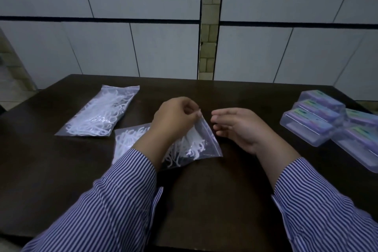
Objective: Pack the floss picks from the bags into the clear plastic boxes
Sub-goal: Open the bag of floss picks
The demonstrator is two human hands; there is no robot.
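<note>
Pinching the top corner of a zip bag (206, 141) of white floss picks (190, 147) at frame centre, the left hand (173, 116) lifts it off the dark desk (204, 200); the right hand (237, 127) hovers just beside, grip released, fingers loosely curled on nothing. A second bag (126, 139) lies under the left forearm, a third (102, 110) at upper left. Risk: a one-corner hold may tip the bag and scatter picks on opening. Clear plastic boxes (313, 127) stack at right; their coloured labels are unreadable.
</note>
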